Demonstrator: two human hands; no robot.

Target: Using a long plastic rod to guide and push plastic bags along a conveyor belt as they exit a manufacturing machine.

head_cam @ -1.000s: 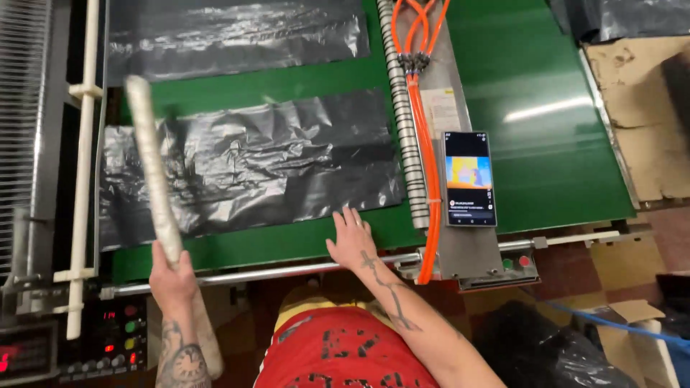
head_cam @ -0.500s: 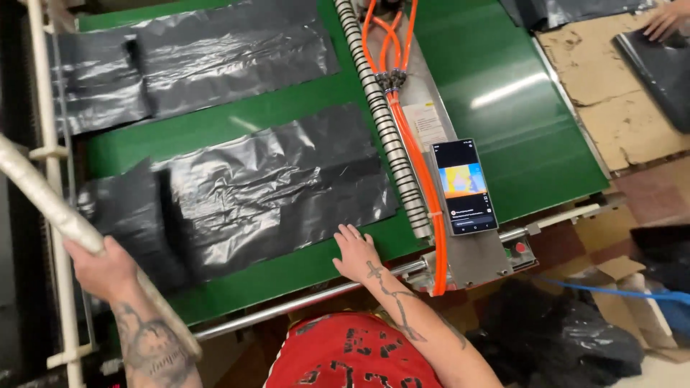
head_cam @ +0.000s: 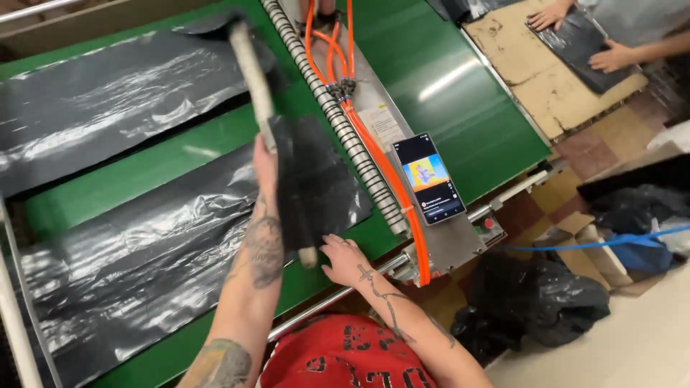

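My left hand (head_cam: 265, 167) grips a long pale rod (head_cam: 247, 63) that slants across the green conveyor belt (head_cam: 162, 167), its lower end near my right hand. A fold of black plastic (head_cam: 310, 179) hangs beside the rod, dark and blurred. It belongs to the near black plastic bag (head_cam: 136, 251), which lies flat on the belt. My right hand (head_cam: 346, 260) rests with spread fingers at the belt's front edge, by that bag's corner. A second black bag (head_cam: 108, 108) lies farther up the belt.
A ribbed roller (head_cam: 338, 122) and orange hoses (head_cam: 375, 154) divide the belt. A phone (head_cam: 430, 178) with a lit screen leans on the metal housing. At top right another person's hands (head_cam: 611, 56) press a black bag on cardboard (head_cam: 525, 86). Crumpled black bags (head_cam: 546, 298) lie on the floor.
My left hand has swung the rod from the far left over to the middle of the near bag, and black plastic now hangs by it. My right hand has stayed at the belt's edge.
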